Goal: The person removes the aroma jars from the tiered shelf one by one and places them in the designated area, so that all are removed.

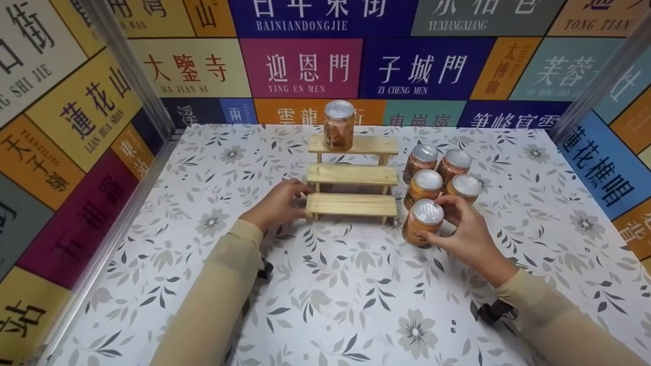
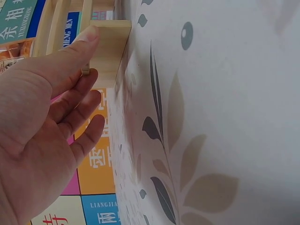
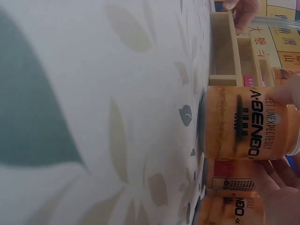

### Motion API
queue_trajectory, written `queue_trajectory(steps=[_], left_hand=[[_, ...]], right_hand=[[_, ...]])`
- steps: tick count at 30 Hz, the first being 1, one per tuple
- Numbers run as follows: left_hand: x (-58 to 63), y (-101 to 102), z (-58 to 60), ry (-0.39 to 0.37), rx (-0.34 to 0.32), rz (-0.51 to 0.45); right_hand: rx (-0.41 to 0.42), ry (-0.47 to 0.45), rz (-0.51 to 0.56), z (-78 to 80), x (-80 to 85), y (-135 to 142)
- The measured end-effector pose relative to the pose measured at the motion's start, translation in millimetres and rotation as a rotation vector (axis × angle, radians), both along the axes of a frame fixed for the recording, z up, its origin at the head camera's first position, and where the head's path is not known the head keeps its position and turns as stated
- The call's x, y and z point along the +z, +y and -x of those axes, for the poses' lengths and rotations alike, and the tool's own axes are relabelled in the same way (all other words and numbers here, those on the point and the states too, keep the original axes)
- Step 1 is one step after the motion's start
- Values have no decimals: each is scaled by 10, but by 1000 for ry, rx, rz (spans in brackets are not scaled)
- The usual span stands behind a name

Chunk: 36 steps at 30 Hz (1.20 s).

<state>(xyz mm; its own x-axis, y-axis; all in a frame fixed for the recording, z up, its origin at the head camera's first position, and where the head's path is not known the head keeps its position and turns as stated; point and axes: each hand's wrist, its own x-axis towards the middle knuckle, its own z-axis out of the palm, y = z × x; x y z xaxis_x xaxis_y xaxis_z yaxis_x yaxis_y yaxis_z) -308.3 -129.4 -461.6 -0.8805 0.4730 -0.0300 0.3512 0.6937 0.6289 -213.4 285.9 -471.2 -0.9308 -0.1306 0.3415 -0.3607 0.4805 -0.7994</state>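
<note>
A three-step wooden stand [image 1: 352, 205] stands on the floral tablecloth. At the left end of its lowest step, my left hand [image 1: 280, 204] pinches the board, the thumb [image 2: 86, 40] on top and the index finger under the edge. My right hand [image 1: 467, 235] holds an orange can [image 1: 423, 227] with a silver lid, thumb on the near side and fingers behind. In the right wrist view this can [image 3: 248, 123] is upright with its base close to the cloth. One similar can [image 1: 339, 127] stands on the stand's top step, left of its middle.
Several more orange cans [image 1: 426, 184] stand close together right of the stand, just behind the held one. Printed panels [image 1: 300, 68] with large characters wall off the back and sides of the table. Metal posts [image 1: 137, 66] rise at the back corners.
</note>
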Motion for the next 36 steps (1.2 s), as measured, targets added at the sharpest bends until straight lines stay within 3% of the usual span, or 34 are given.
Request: queue_trajectory(steps=[6,11,15,20,28,32,36], left_hand=[[5,-7,-8,1,-3,-9],[6,-12,-9,-5,-4,5],[10,-9,-3,-9,5,8],[13,-3,-7,-9,14,9],[3,-30,-20,-13,28,24],[17,-15,-21,-23,37,16],[25,-2,-19,-16,19,-5]], right_hand=[[11,-39,-67,-8,87,37],[29,-19,-71,7,228,18],[49,1,-62,60,408,-106],[68,-64,-18,157,724,-376],[152,-148,163,510,1082,-883],[162,-197,299,725,1136,-1066],[117,-185,283,926,1141,-1219]])
